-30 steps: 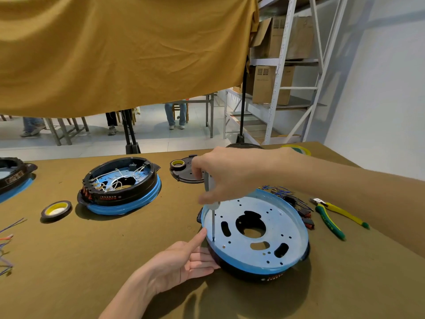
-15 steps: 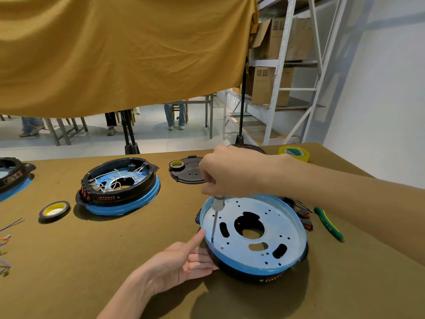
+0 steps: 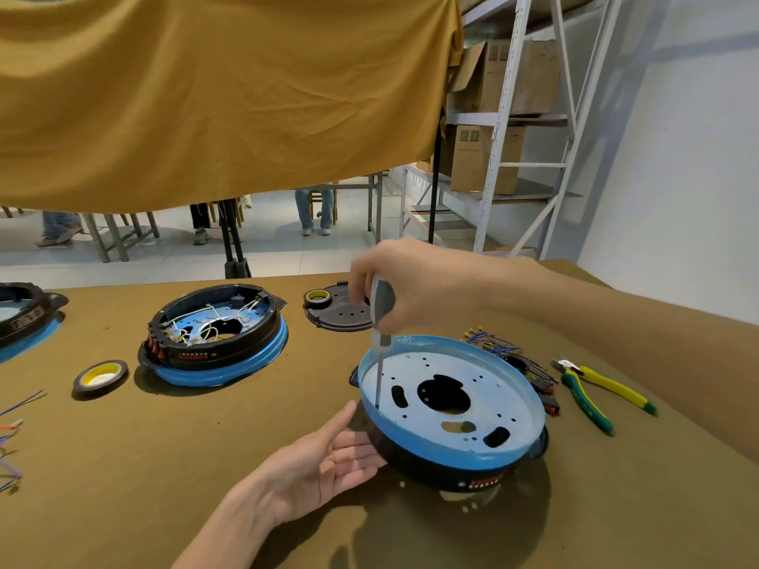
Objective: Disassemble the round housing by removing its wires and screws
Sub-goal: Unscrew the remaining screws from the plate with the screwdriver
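At the near edge of the worktop [image 3: 123, 466], the left hand [image 3: 324, 462] is lying palm up with its fingers straight and relaxed, fingertips touching the black side wall of the round housing [image 3: 451, 408]. The housing is sitting bottom up just right of centre, its pale blue perforated plate facing the camera and a blue rim running around it. Above its left edge, the right hand [image 3: 415, 289] is gripping the grey handle of a screwdriver [image 3: 381, 322], fingers curled round it; the shaft is standing nearly upright with its tip resting on the plate close to the rim. Just beside the housing on the right, a bundle of loose blue wires [image 3: 497, 347] with terminals is lying on the cloth, and further right green-and-yellow pliers [image 3: 595, 392] are lying apart from it. To the left, a roll of tape [image 3: 100, 375] is resting near a second housing [image 3: 213, 334], which is sitting open side up with white wires inside. Behind the right hand, a black cover disc [image 3: 341, 310] is carrying another small tape roll. Beyond the worktop, a mustard cloth [image 3: 213, 96] is hanging across the view.
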The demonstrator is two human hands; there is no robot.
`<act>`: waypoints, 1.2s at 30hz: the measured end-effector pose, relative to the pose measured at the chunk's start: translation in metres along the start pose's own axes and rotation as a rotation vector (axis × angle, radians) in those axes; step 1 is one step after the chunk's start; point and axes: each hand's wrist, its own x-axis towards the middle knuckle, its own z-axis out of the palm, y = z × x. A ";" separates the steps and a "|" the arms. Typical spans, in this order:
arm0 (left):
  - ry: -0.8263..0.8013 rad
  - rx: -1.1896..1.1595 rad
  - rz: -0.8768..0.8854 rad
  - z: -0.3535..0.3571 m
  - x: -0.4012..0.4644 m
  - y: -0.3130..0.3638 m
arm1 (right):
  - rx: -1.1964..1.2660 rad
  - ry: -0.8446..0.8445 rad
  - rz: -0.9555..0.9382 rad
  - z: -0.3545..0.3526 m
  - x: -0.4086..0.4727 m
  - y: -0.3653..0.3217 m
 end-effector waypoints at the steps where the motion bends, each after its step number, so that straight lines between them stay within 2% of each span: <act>1: 0.012 -0.046 -0.001 -0.001 0.001 0.000 | 0.020 0.030 0.006 -0.001 0.000 0.000; 3: 0.024 -0.107 -0.012 -0.001 0.002 0.000 | -0.015 0.071 0.051 0.002 0.001 0.000; 6: 0.022 -0.065 -0.026 0.000 0.003 -0.001 | -0.189 0.143 0.106 0.010 0.002 0.004; 8: 0.046 -0.007 -0.012 0.001 0.005 -0.004 | -0.117 0.151 0.111 0.012 0.001 0.007; 12: 0.105 0.118 0.102 0.004 0.012 -0.006 | 0.119 0.175 0.193 0.011 -0.005 0.020; 16: 0.125 0.160 0.170 0.007 0.010 -0.003 | 0.386 0.224 0.379 0.017 -0.019 0.047; 19: 0.153 0.193 0.203 0.009 0.009 -0.001 | 0.734 0.215 0.531 0.030 -0.036 0.068; 22: 0.183 0.201 0.213 0.008 0.007 0.000 | 1.158 0.289 0.633 0.045 -0.056 0.084; 25: 0.242 0.191 0.229 0.002 0.006 0.002 | 1.355 0.369 0.673 0.063 -0.075 0.101; 27: 0.296 0.170 0.254 -0.003 0.004 0.004 | 1.335 0.447 0.738 0.079 -0.086 0.111; 30: 0.375 0.150 0.308 -0.013 0.002 0.009 | 1.074 0.560 0.823 0.111 -0.097 0.123; 32: 0.388 0.131 0.324 -0.018 0.001 0.013 | 0.913 0.598 0.774 0.135 -0.101 0.125; 36: 0.384 0.114 0.311 -0.021 0.001 0.013 | 0.589 0.558 0.698 0.183 -0.101 0.128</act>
